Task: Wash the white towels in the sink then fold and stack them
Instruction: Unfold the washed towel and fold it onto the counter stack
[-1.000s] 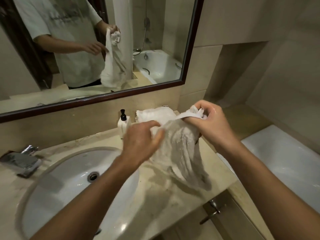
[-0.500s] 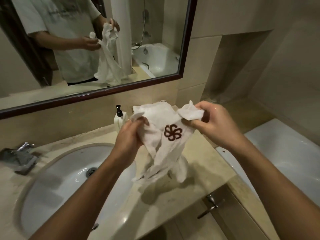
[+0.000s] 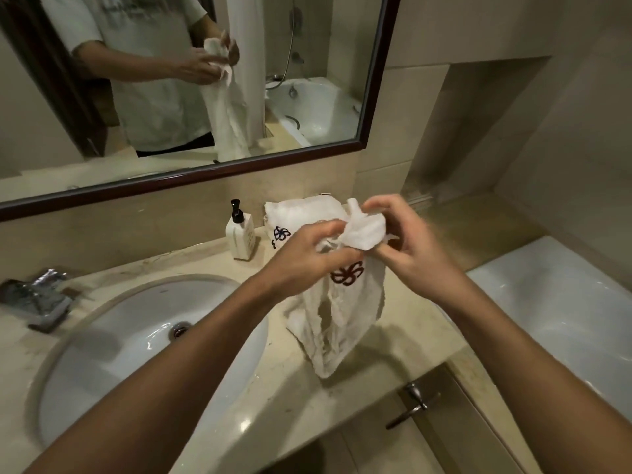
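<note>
A wet white towel (image 3: 342,313) with a dark flower emblem hangs crumpled over the counter, right of the sink (image 3: 143,340). My left hand (image 3: 307,261) pinches its upper edge on the left. My right hand (image 3: 407,248) grips the top corner close beside it. The towel's lower end touches the counter. Behind my hands, a folded white towel (image 3: 294,217) with the same emblem lies against the wall.
A soap dispenser (image 3: 240,234) stands left of the folded towel. The tap (image 3: 34,299) sits at the sink's far left. A white bathtub (image 3: 561,302) lies to the right, below the beige counter (image 3: 307,398). A drawer handle (image 3: 413,403) sticks out under the counter edge. A mirror (image 3: 307,63) covers the wall.
My hands have come closer together at the towel's top edge, bunching the corner between them. The towel hangs lower and its end now meets the counter.
</note>
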A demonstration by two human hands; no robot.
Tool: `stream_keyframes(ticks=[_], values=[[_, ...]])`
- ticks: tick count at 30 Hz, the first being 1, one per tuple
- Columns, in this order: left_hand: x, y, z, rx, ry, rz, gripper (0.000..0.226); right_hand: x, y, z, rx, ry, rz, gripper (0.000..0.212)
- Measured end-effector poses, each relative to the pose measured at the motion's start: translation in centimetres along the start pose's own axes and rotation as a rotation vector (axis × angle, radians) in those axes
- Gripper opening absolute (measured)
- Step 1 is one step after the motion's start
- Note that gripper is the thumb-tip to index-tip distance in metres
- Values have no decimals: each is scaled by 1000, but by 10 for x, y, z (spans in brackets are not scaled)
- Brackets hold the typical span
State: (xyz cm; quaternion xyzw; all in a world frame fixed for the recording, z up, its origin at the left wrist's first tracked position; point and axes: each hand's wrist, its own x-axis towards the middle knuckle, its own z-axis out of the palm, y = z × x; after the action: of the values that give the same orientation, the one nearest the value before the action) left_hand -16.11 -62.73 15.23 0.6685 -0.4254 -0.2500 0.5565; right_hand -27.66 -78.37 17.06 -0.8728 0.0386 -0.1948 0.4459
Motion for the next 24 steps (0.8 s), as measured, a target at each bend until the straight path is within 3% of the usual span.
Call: stream_keyframes(ticks=[3, 8, 10, 13, 15, 16, 18, 20, 21, 23, 24], values=[[4, -5, -1, 100, 158, 41, 28, 2, 13, 3, -208, 74, 75, 25], [2, -4, -8, -68, 143, -57, 26, 2, 9, -3, -583, -10, 52, 39], [3, -2, -9, -178, 126, -123, 19, 5, 1, -9, -557, -53, 45, 38], [6, -3, -20, -403, 99, -200, 22, 13, -6, -21, -273, -116, 100, 30], [6, -5, -33, -580, 150, -201, 18, 15, -1, -30, -376, -84, 126, 28], [7, -8, -39, -603, 185, -189, 30, 15, 2, -34, -432, -35, 130, 27], [8, -13, -44, -503, 189, -171, 38, 15, 1, -35, -405, 15, 69, 24], [9, -13, -36, -288, 117, -189, 15, 16, -9, -26, -324, -67, -21, 20], [11, -12, -31, -206, 48, -210, 18, 18, -14, -21, -296, -109, -57, 19], [14, -12, -21, -17, -79, -176, 58, 22, -22, -18, -243, -168, -99, 19], [14, -13, -18, 76, -107, -136, 61, 23, -25, -19, -221, -198, -100, 20]])
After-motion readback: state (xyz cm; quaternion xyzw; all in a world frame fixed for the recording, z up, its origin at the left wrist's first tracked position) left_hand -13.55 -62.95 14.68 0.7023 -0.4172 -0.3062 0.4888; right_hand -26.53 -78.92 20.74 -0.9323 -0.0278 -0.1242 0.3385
